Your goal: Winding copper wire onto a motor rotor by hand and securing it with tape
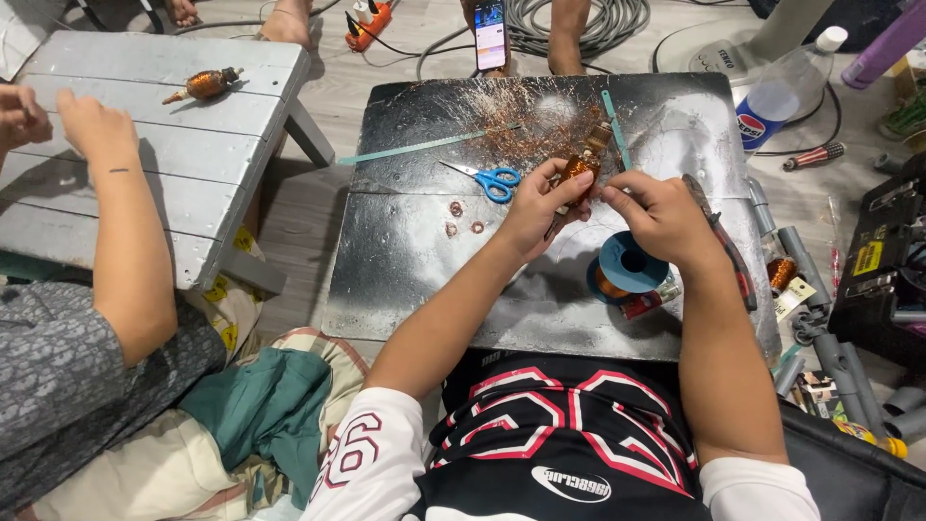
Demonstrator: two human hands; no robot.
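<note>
A small copper-wound motor armature with a steel shaft [580, 166] is held above the middle of a scratched, square grey metal work plate [405, 260], gripped between both hands. The left hand [536, 206] is closed around the lower body of the armature, thumb and fingers curled against the windings; the right hand [658, 214] is pinched at the armature's right side, the fingertips drawn together as if on a fine strand, though no wire can be made out there. The armature is judged light and rigid at the core, with a fragile outer layer: thin enamelled winding that would be nicked or loosened by hard pressure. A hold on the shaft ends or the laminated core is judged safer than one on the coils, and the smooth shaft is likely slippery. A blue plastic spool of copper wire [627, 263] lies on the plate just below the right hand. Blue-handled scissors [488, 179] lie to the left of the hands, with three small copper rings [463, 220] near them. A long pale-green strip [415, 148] lies across the plate's far part amid copper wire scraps. Red-handled pliers [725, 246] rest at the right edge, partly under the right wrist. On a grey painted wooden bench [164, 145] to the left, a second armature [205, 84] rests, and another person's forearm [130, 232] lies across it. A smartphone [490, 34] stands beyond the plate.
</note>
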